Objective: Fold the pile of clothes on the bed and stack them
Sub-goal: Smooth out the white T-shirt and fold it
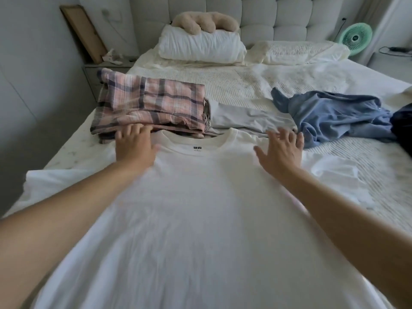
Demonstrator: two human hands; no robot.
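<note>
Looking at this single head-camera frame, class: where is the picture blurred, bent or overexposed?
Head view: both the left hand and right hand are motion-smeared; the wide lens bows the bed edges; the flat white cotton T-shirt is bright with little texture showing, while the folded pink plaid garment stays fairly sharp.
</note>
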